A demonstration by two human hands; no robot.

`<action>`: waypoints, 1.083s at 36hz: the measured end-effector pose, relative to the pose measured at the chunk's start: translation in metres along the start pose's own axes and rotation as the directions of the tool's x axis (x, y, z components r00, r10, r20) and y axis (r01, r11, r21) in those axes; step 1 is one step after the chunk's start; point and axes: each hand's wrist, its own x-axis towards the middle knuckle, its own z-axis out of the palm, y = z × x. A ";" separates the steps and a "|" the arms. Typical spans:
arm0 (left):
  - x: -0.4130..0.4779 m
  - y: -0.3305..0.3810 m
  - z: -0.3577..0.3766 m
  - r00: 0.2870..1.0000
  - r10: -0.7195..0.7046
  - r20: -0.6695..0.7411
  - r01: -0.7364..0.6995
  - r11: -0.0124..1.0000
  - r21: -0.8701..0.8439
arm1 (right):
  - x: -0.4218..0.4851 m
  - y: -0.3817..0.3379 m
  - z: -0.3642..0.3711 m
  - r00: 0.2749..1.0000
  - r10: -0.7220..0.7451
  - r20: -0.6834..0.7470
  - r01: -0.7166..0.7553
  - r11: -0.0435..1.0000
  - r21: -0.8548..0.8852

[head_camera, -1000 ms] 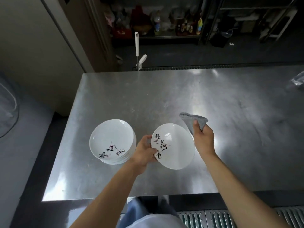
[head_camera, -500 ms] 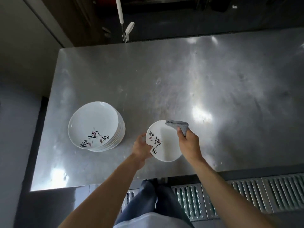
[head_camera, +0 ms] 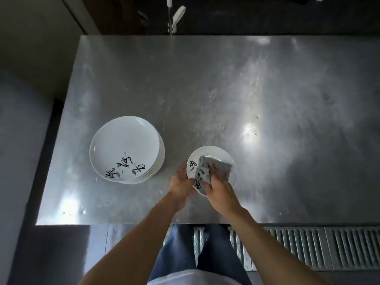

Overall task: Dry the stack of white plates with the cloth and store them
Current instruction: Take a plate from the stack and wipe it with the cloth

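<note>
A stack of white plates (head_camera: 125, 147) with black calligraphy sits on the steel table (head_camera: 226, 89) at the front left. To its right, my left hand (head_camera: 182, 183) grips the left rim of a single white plate (head_camera: 213, 154) held just above the table. My right hand (head_camera: 220, 191) holds a grey cloth (head_camera: 213, 167) and presses it onto the plate's inner face. The cloth covers much of the plate's writing.
A white-handled tool (head_camera: 173, 15) stands behind the table's far edge. A metal floor grate (head_camera: 308, 245) runs along the floor at the front right. A wall and dark floor lie to the left of the table.
The cloth has moved from the plate's top rim down onto its middle, with my right hand over the plate. The camera has tilted further down over the table.
</note>
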 end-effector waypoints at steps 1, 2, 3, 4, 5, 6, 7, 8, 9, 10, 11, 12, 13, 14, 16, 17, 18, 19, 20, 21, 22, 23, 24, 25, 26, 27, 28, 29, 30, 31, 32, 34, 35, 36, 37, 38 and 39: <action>0.001 -0.001 0.000 1.000 -0.001 0.004 0.001 1.000 -0.017 | 0.005 0.000 -0.001 0.999 -0.028 0.027 0.029 0.999 -0.023; 0.002 -0.001 0.001 1.000 0.002 0.006 -0.001 1.000 -0.028 | 0.010 0.000 -0.001 0.997 -0.056 0.060 0.059 0.997 -0.051; 0.002 -0.001 0.001 1.000 0.005 -0.001 -0.005 1.000 -0.030 | 0.013 0.002 -0.002 0.992 -0.080 0.094 0.087 0.993 -0.077; 0.002 0.000 0.001 1.000 0.010 -0.016 -0.010 1.000 -0.029 | 0.015 0.005 -0.003 0.986 -0.106 0.127 0.120 0.988 -0.102; 0.002 0.000 0.001 0.999 0.016 -0.032 -0.017 0.999 -0.032 | 0.014 0.009 -0.004 0.977 -0.141 0.157 0.163 0.978 -0.131; 0.003 0.000 0.000 0.999 0.024 -0.045 -0.025 0.999 -0.037 | 0.013 0.015 -0.006 0.965 -0.184 0.187 0.216 0.962 -0.167; 0.003 0.001 0.000 0.998 0.029 -0.056 -0.032 0.999 -0.043 | 0.010 0.021 -0.009 0.948 -0.231 0.219 0.276 0.939 -0.204; 0.002 0.001 0.000 0.997 0.034 -0.064 -0.037 0.998 -0.049 | 0.006 0.029 -0.013 0.927 -0.276 0.252 0.336 0.912 -0.236; 0.001 0.002 0.000 0.997 0.037 -0.067 -0.041 0.998 -0.056 | 0.004 0.036 -0.017 0.907 -0.307 0.287 0.383 0.886 -0.262; 0.000 0.002 0.001 0.997 0.041 -0.065 -0.045 0.997 -0.063 | 0.002 0.043 -0.022 0.893 -0.319 0.318 0.411 0.866 -0.284; -0.001 0.001 0.002 0.997 0.048 -0.056 -0.052 0.996 -0.069 | 0.002 0.050 -0.028 0.886 -0.314 0.340 0.420 0.855 -0.303; -0.003 0.000 0.004 0.997 0.059 -0.039 -0.062 0.995 -0.074 | 0.003 0.055 -0.033 0.887 -0.300 0.350 0.413 0.854 -0.316; -0.004 -0.002 0.005 0.997 0.072 -0.022 -0.074 0.994 -0.080 | 0.007 0.059 -0.038 0.894 -0.280 0.350 0.396 0.860 -0.322; -0.004 -0.006 0.007 0.996 0.085 -0.013 -0.086 0.992 -0.088 | 0.011 0.060 -0.042 0.903 -0.256 0.346 0.370 0.871 -0.323; -0.004 -0.012 0.012 0.994 0.102 -0.036 -0.106 0.990 -0.098 | 0.023 0.057 -0.046 0.917 -0.212 0.337 0.321 0.894 -0.313; -0.005 -0.014 0.014 0.992 0.108 -0.058 -0.113 0.988 -0.103 | 0.029 0.053 -0.046 0.922 -0.202 0.330 0.305 0.904 -0.301; -0.005 -0.015 0.018 0.991 0.114 -0.074 -0.121 0.987 -0.102 | 0.036 0.048 -0.045 0.926 -0.194 0.324 0.291 0.913 -0.286; -0.005 -0.016 0.020 0.989 0.121 -0.083 -0.129 0.987 -0.097 | 0.041 0.042 -0.042 0.930 -0.186 0.317 0.277 0.922 -0.271; -0.005 -0.016 0.022 0.988 0.126 -0.090 -0.134 0.987 -0.093 | 0.046 0.036 -0.039 0.934 -0.180 0.309 0.264 0.930 -0.257; -0.004 -0.017 0.023 0.987 0.126 -0.102 -0.136 0.986 -0.094 | 0.049 0.031 -0.036 0.937 -0.177 0.302 0.256 0.935 -0.245; -0.004 -0.017 0.023 0.986 0.124 -0.113 -0.135 0.986 -0.097 | 0.050 0.027 -0.033 0.938 -0.178 0.297 0.253 0.938 -0.238; -0.004 -0.017 0.022 0.986 0.120 -0.118 -0.132 0.986 -0.100 | 0.050 0.024 -0.030 0.936 -0.184 0.299 0.258 0.938 -0.231; -0.004 -0.016 0.021 0.987 0.114 -0.116 -0.126 0.987 -0.099 | 0.048 0.022 -0.028 0.930 -0.197 0.309 0.271 0.937 -0.221; -0.004 -0.015 0.020 0.988 0.108 -0.112 -0.118 0.989 -0.093 | 0.044 0.020 -0.027 0.920 -0.215 0.327 0.290 0.935 -0.202; -0.004 -0.013 0.019 0.989 0.099 -0.113 -0.109 0.990 -0.087 | 0.039 0.020 -0.026 0.907 -0.234 0.350 0.310 0.934 -0.179; -0.005 -0.011 0.017 0.989 0.090 -0.116 -0.100 0.991 -0.086 | 0.033 0.021 -0.027 0.893 -0.251 0.373 0.330 0.930 -0.163; -0.005 -0.010 0.015 0.990 0.081 -0.118 -0.092 0.991 -0.093 | 0.027 0.024 -0.028 0.877 -0.268 0.399 0.355 0.921 -0.161; -0.005 -0.009 0.012 0.991 0.073 -0.117 -0.085 0.991 -0.106 | 0.021 0.028 -0.030 0.861 -0.281 0.424 0.381 0.909 -0.171; -0.005 -0.008 0.010 0.991 0.067 -0.113 -0.081 0.989 -0.121 | 0.016 0.032 -0.032 0.848 -0.288 0.445 0.404 0.895 -0.190; -0.005 -0.008 0.008 0.992 0.064 -0.112 -0.079 0.988 -0.132 | 0.013 0.037 -0.035 0.842 -0.294 0.453 0.420 0.883 -0.208; -0.006 -0.008 0.007 0.992 0.064 -0.112 -0.079 0.988 -0.135 | 0.011 0.041 -0.039 0.847 -0.290 0.446 0.418 0.882 -0.220; -0.008 -0.009 0.007 0.992 0.066 -0.109 -0.079 0.990 -0.116 | 0.014 0.042 -0.044 0.890 -0.239 0.389 0.337 0.919 -0.206; -0.010 -0.010 0.009 0.993 0.065 -0.103 -0.075 0.993 -0.097 | 0.019 0.040 -0.045 0.917 -0.190 0.350 0.263 0.949 -0.175; -0.012 -0.010 0.010 0.994 0.056 -0.090 -0.063 0.995 -0.076 | 0.025 0.035 -0.045 0.945 -0.118 0.306 0.162 0.979 -0.121; -0.013 -0.009 0.011 0.997 0.035 -0.069 -0.040 0.997 -0.061 | 0.032 0.029 -0.044 0.966 -0.037 0.257 0.049 0.998 -0.042; -0.013 -0.008 0.011 0.999 0.008 -0.044 -0.010 0.999 -0.052 | 0.039 0.022 -0.041 0.978 0.041 0.203 -0.052 0.997 0.053; -0.012 -0.005 0.010 1.000 -0.019 -0.023 0.018 0.999 -0.043 | 0.045 0.017 -0.038 0.983 0.098 0.154 -0.116 0.986 0.118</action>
